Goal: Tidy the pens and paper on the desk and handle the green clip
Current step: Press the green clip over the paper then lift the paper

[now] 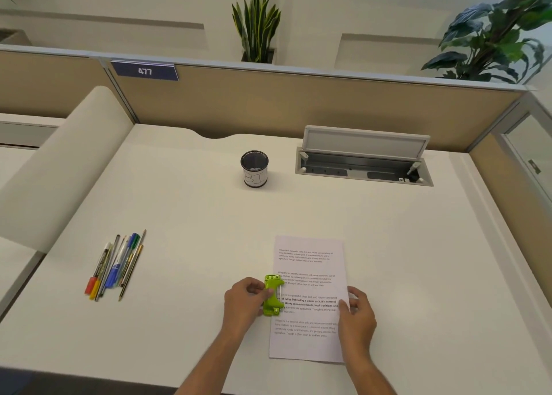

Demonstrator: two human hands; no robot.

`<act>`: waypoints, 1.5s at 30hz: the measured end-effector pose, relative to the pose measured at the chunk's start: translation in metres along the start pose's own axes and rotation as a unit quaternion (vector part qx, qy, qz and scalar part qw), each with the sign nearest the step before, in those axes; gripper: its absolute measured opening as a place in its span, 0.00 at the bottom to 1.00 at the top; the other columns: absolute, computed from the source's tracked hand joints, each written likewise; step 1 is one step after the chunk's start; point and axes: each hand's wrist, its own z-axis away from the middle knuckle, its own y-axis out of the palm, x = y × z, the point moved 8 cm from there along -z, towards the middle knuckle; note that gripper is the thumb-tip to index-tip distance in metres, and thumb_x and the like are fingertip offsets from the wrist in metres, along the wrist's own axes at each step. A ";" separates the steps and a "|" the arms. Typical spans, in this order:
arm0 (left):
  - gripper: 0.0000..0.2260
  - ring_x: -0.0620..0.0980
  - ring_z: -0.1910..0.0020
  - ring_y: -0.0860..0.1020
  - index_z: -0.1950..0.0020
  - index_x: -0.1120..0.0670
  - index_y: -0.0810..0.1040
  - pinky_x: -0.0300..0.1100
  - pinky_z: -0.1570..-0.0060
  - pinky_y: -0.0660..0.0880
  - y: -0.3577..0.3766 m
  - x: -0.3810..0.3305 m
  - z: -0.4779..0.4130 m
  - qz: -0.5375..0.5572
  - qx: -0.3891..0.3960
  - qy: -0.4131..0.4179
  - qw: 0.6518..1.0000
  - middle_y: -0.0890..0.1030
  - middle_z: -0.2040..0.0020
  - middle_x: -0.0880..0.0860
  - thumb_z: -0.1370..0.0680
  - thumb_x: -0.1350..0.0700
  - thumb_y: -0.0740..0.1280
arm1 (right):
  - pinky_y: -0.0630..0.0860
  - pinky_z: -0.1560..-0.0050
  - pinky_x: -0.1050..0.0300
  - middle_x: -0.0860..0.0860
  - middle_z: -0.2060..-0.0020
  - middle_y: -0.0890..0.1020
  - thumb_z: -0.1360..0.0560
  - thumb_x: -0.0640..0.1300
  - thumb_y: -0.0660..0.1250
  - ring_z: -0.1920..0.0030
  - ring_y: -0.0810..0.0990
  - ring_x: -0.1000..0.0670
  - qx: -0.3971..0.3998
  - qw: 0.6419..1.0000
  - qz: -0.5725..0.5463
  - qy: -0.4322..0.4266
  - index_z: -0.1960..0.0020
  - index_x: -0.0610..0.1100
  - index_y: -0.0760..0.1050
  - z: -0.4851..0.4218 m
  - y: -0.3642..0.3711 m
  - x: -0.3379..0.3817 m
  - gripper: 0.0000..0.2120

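Crease risk at the lime-green plastic clip [272, 295], lower centre of frame.
Head view: I see the left hand [243, 303] gripping it at the left edge of the printed white paper sheet [307, 344], the right hand [357, 311] pinching the right edge; a skewed pull could crumple the sheet.

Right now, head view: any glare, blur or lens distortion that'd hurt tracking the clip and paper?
Head view: soft, even light, no glare on the desk, only a faint shadow by the pen cup. Head view: wide-angle bowing along the partition. Head view: green clip clear, small print on the paper mostly too soft to read.
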 end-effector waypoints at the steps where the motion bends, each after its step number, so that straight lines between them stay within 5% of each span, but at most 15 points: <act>1: 0.09 0.59 0.54 0.90 0.53 0.56 0.86 0.54 0.59 0.90 0.000 -0.001 0.000 0.002 0.000 0.000 1.000 0.88 0.53 0.59 0.26 0.58 0.84 | 0.77 0.54 0.51 0.48 0.53 0.86 0.20 0.33 0.69 0.54 0.85 0.48 0.003 1.000 0.001 -0.001 0.38 0.50 0.79 0.000 0.001 0.001 0.16; 7: 0.08 0.60 0.54 0.90 0.52 0.57 0.86 0.52 0.60 0.90 0.001 -0.002 0.002 0.013 0.005 0.000 1.000 0.87 0.53 0.60 0.26 0.59 0.83 | 0.77 0.54 0.53 0.49 0.52 0.87 0.20 0.32 0.67 0.53 0.85 0.53 0.001 1.000 0.000 0.012 0.38 0.49 0.81 0.000 0.000 0.001 0.17; 17: 0.07 0.58 0.57 0.89 0.51 0.59 0.86 0.56 0.57 0.90 0.001 -0.002 0.002 0.023 0.009 0.008 1.000 0.86 0.52 0.61 0.25 0.62 0.82 | 0.80 0.51 0.50 0.49 0.50 0.86 0.21 0.29 0.63 0.50 0.84 0.45 0.001 1.000 0.007 0.016 0.35 0.48 0.81 0.000 0.001 -0.001 0.21; 25: 0.08 0.61 0.53 0.90 0.50 0.58 0.86 0.56 0.56 0.90 0.000 -0.002 0.001 0.013 0.010 0.009 1.000 0.87 0.51 0.60 0.25 0.61 0.83 | 0.79 0.54 0.51 0.51 0.56 0.88 0.24 0.28 0.65 0.52 0.86 0.45 0.016 0.999 0.003 0.036 0.42 0.52 0.84 -0.008 -0.002 -0.007 0.22; 35: 0.13 0.54 0.60 0.88 0.53 0.47 0.85 0.59 0.55 0.88 -0.009 0.005 -0.005 -0.111 -0.006 0.008 0.994 0.88 0.57 0.48 0.28 0.43 0.84 | 0.82 0.45 0.43 0.48 0.55 0.89 0.23 0.30 0.68 0.52 0.87 0.44 0.022 0.998 -0.036 0.047 0.41 0.52 0.84 -0.011 -0.004 -0.015 0.20; 45: 0.23 0.56 0.61 0.88 0.60 0.50 0.81 0.51 0.60 0.82 -0.016 0.005 -0.001 -0.173 -0.022 -0.013 0.985 0.86 0.63 0.49 0.31 0.32 0.81 | 0.80 0.52 0.50 0.49 0.56 0.89 0.22 0.30 0.68 0.52 0.87 0.45 0.025 0.998 -0.042 0.050 0.42 0.52 0.84 -0.010 -0.004 -0.013 0.19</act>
